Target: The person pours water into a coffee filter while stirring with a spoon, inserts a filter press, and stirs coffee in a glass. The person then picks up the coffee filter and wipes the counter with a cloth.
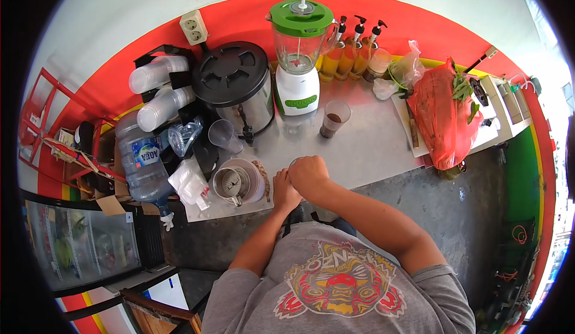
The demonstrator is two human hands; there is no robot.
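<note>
Open steel counter point(374, 131) beyond hands, cup point(335, 119) intruding

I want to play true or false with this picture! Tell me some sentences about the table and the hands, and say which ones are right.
1. The blender has a green lid. True.
2. The metal pot is to the right of the blender. False: the metal pot stands to the left of the blender.
3. Three pump bottles stand side by side. True.
4. The big plastic bag is blue. False: the big plastic bag is red.
5. The left hand and right hand are far apart. False: they are close together.
6. A clear cup has something brown in it. True.
</note>
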